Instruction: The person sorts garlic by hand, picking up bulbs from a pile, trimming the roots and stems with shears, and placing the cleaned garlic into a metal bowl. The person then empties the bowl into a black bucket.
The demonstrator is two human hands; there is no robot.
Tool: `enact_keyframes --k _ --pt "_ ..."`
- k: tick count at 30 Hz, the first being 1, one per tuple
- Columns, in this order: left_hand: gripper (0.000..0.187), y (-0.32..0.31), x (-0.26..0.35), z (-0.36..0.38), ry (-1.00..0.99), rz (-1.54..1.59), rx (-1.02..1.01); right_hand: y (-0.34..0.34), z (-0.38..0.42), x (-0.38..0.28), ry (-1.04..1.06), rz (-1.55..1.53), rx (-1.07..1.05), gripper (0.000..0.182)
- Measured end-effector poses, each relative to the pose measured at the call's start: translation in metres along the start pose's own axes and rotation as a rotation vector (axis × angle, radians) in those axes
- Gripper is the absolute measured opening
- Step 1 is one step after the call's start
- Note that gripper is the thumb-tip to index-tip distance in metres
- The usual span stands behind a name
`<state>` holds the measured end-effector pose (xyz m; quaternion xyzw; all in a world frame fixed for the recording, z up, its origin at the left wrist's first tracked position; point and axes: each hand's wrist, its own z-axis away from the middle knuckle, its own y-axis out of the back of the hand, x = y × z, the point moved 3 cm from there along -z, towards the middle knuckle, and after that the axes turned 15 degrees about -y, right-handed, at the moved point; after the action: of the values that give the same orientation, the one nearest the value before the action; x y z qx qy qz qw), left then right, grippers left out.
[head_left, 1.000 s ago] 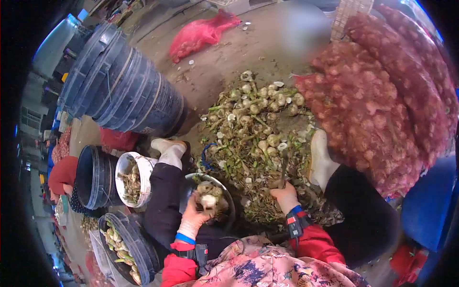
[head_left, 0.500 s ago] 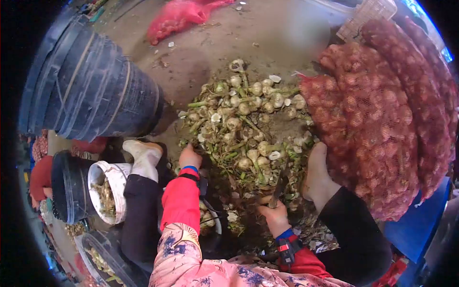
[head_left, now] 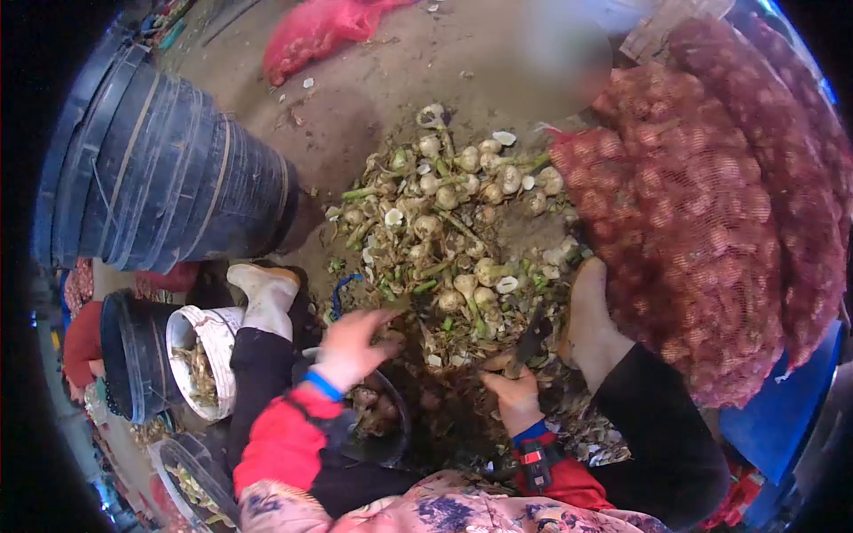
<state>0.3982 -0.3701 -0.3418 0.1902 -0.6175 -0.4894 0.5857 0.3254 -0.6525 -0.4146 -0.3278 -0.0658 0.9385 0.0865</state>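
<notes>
My right hand [head_left: 517, 397] grips the handle of a knife [head_left: 533, 338], its dark blade pointing up and away over scattered trimmings. In front of my body my left hand [head_left: 349, 345] is raised, its fingers smeared by motion and pointing right; I cannot tell whether it holds anything. Below that hand sits a dark bucket [head_left: 404, 426] with several garlic bulbs [head_left: 378, 410] inside, partly covered by my arm. Ahead of both hands a heap of garlic [head_left: 444, 226] with stems and cut ends lies on the ground.
Red mesh sacks [head_left: 693, 231] packed with bulbs stand at right. Stacked black buckets [head_left: 178, 169] lean at left, above a white bucket [head_left: 222, 377] holding trimmings and a dark tub [head_left: 138, 355]. My feet flank the heap. Farther off lies a pink mesh bag [head_left: 329, 35].
My left hand has moved back from the heap's left edge toward my body, over the dark bucket. My right hand keeps its hold on the knife, and the view has shifted slightly.
</notes>
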Motion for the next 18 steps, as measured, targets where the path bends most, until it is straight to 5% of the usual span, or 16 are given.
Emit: enact_keyframes --k 4,5,7,11,13,15,16,18 --pt "0.072 -0.103 0.017 -0.080 0.012 -0.166 -0.083 0.004 0.003 0.004 -0.054 -0.015 0.035 0.019" --pt "0.072 -0.121 0.017 -0.096 0.180 -0.100 -0.181 0.005 0.004 0.005 -0.074 -0.034 0.014 0.019" --pt "0.068 -0.150 -0.003 -0.110 0.133 -0.062 0.094 0.003 0.004 0.003 -0.029 -0.118 -0.021 0.020" --pt "0.064 -0.120 0.016 -0.082 0.236 0.220 0.222 -0.005 0.011 -0.015 0.014 -0.025 0.062 0.030" --pt "0.056 -0.113 0.029 -0.054 0.164 0.844 0.202 -0.011 0.024 -0.032 0.112 -0.029 0.083 0.032" --pt "0.047 -0.104 0.054 -0.021 0.242 1.116 0.133 -0.019 0.046 -0.051 0.045 -0.085 0.008 0.031" --pt "0.047 -0.077 0.084 -0.007 0.240 1.119 0.041 -0.026 0.048 -0.055 0.349 -0.053 -0.019 0.033" --pt "0.069 -0.063 0.114 0.017 0.110 1.233 0.090 -0.029 0.061 -0.057 0.295 -0.080 -0.085 0.032"
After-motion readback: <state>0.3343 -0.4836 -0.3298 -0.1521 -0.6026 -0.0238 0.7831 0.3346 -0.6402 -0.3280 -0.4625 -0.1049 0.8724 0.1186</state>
